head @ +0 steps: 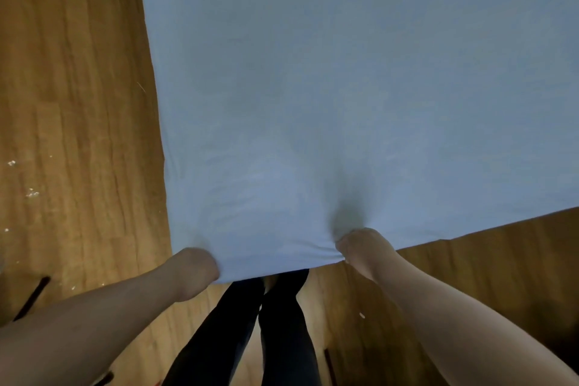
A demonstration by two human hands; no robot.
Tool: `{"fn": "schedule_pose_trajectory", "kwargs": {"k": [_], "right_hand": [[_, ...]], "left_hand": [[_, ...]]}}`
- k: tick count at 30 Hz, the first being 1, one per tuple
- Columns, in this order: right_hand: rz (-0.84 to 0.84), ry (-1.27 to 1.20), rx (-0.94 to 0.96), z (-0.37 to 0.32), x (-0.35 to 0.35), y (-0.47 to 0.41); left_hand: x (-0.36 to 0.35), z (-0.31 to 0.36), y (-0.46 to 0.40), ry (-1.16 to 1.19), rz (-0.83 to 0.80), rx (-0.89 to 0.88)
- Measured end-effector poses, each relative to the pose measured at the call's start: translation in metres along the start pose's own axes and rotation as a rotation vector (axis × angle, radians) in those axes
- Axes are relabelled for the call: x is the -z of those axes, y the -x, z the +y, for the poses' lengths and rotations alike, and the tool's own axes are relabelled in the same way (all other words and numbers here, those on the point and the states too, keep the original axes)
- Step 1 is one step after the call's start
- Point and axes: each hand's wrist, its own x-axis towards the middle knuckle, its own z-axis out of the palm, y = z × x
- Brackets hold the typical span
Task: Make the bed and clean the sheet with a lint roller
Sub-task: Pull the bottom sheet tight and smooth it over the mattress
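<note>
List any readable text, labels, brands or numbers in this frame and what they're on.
None. No text shows on the light blue sheet, the wooden floor, the dark trousers or either of the hands, left hand and right hand, both gripping the sheet's near edge.

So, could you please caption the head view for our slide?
Both hands, left and right, grip the sheet edge.

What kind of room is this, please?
Probably a bedroom, though no bed frame shows. A large pale blue sheet is spread out, the left hand and right hand grip its near edge, and a wooden floor lies around it.
</note>
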Motion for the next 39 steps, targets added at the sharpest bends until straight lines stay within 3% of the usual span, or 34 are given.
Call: {"fn": "schedule_pose_trajectory", "kwargs": {"k": [3, 6, 7, 10, 18, 23, 26, 32, 36, 39], "right_hand": [[0.046, -0.018, 0.005, 0.002, 0.000, 0.000], [0.079, -0.028, 0.014, 0.000, -0.004, 0.003], [0.090, -0.021, 0.009, 0.000, -0.004, 0.003], [0.097, -0.012, 0.010, 0.000, -0.005, 0.004], [0.119, -0.008, 0.011, -0.002, 0.000, 0.009], [0.090, 0.000, 0.005, -0.011, -0.006, 0.015], [0.061, -0.007, -0.007, -0.010, 0.000, 0.006], [0.042, -0.034, -0.022, -0.008, 0.004, 0.006], [0.074, -0.084, -0.007, -0.004, 0.003, 0.010], [0.086, -0.111, -0.003, -0.003, 0.000, 0.011]], "left_hand": [[-0.005, 0.006, 0.000, -0.002, -0.072, 0.123], [0.002, 0.011, -0.002, 0.033, 0.165, 0.194], [0.002, 0.010, -0.003, 0.027, 0.157, 0.186], [0.002, 0.007, -0.005, 0.078, -0.128, 0.149], [0.005, 0.010, 0.002, 0.186, -0.219, 0.122], [-0.039, 0.051, 0.020, 0.221, -0.321, 0.065], [-0.055, 0.082, 0.023, 0.303, -0.176, 0.178], [-0.006, 0.056, -0.008, 0.389, 0.385, 0.377], [0.012, 0.043, -0.026, 0.354, 0.350, 0.441], [0.005, 0.045, -0.030, 0.273, 0.287, 0.341]]}}
